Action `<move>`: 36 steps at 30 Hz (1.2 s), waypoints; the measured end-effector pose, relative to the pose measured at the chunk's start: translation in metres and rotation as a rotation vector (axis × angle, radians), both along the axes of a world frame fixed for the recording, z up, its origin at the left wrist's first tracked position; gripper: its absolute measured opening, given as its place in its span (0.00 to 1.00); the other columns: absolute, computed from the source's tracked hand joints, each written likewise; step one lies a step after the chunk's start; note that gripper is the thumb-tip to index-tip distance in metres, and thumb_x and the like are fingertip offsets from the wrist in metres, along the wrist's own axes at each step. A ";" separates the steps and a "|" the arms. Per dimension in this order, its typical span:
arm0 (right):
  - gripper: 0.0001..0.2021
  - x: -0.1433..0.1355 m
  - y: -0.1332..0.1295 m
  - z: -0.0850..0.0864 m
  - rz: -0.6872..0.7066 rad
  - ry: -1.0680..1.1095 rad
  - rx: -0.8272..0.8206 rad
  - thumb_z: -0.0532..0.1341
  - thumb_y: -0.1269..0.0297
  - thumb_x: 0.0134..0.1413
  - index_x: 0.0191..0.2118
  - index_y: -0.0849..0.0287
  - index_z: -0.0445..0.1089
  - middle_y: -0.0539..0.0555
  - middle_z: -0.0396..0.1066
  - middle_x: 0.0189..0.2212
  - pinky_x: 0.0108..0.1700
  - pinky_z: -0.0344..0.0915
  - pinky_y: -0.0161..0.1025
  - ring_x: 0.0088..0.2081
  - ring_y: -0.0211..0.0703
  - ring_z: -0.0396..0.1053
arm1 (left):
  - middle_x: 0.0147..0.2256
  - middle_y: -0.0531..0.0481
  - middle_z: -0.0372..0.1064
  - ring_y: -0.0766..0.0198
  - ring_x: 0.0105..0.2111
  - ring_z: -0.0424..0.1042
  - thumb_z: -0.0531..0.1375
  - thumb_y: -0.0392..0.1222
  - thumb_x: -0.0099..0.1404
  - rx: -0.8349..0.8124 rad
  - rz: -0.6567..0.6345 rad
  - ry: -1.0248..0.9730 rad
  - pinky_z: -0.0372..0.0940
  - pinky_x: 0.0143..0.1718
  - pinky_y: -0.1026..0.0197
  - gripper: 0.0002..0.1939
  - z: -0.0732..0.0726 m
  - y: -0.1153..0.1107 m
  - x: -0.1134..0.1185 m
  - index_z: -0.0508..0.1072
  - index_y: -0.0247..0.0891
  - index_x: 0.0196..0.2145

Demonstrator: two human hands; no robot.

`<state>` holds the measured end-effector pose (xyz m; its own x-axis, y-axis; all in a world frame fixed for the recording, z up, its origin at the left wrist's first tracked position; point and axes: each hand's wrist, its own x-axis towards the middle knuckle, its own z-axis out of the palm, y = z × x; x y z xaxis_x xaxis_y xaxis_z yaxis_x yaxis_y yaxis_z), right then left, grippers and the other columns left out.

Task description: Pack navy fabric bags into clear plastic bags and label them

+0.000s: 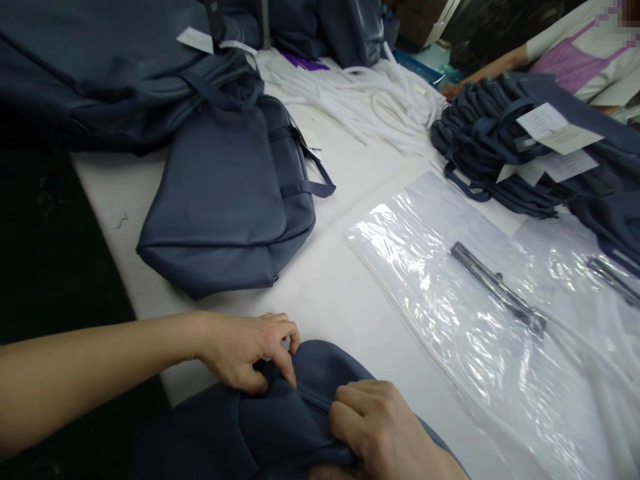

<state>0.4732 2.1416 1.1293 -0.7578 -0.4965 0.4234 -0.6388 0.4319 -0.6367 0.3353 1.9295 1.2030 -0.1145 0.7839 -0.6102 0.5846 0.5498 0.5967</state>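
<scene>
The fingers (280,347) of the left hand (245,350) were curled and pinching a fold of the dark blue bag (280,420) at the near edge of the white table (330,287); the right hand (385,427) was clenched into the same fabric just beside it, knuckles up, gripping a bunched ridge of cloth; both hands were closed on the bag, neither one slack. The bag lay directly under and between the two hands, partly over the table's edge and reaching toward the person's lap, its upper curve just past the left fingertips. Judging from how things lay, the work on this bag looked to be in its early or middle part; it was crumpled and not yet flat, and it sat well apart from the stack of clear plastic sleeves (450,280) on the right, which a metal clip (500,290) held down; a finished-looking flat bag (220,200) rested further off on the table, beyond the left hand; more folded bags with paper tags (500,147) lay far right, near another person's arm (490,67).
</scene>
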 end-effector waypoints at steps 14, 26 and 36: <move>0.16 -0.022 0.006 0.020 0.111 -0.552 0.087 0.71 0.57 0.41 0.38 0.50 0.70 0.46 0.72 0.27 0.27 0.57 0.33 0.27 0.39 0.69 | 0.29 0.56 0.72 0.67 0.27 0.69 0.64 0.33 0.46 -0.169 0.315 -0.134 0.61 0.27 0.69 0.24 -0.008 -0.007 0.004 0.73 0.40 0.44; 0.09 -0.045 0.005 0.006 0.206 -0.639 -0.111 0.65 0.59 0.52 0.28 0.57 0.67 0.44 0.63 0.21 0.27 0.53 0.31 0.23 0.32 0.60 | 0.41 0.45 0.75 0.54 0.43 0.70 0.53 0.38 0.65 -0.275 -0.138 -0.081 0.57 0.50 0.55 0.16 0.010 0.011 -0.018 0.78 0.44 0.43; 0.11 -0.077 -0.004 -0.063 0.023 -0.850 -0.060 0.62 0.56 0.53 0.30 0.59 0.68 0.46 0.64 0.23 0.29 0.53 0.32 0.28 0.35 0.62 | 0.32 0.53 0.76 0.64 0.30 0.70 0.56 0.29 0.52 -0.393 0.069 -0.358 0.66 0.35 0.67 0.20 -0.039 0.005 -0.022 0.77 0.37 0.43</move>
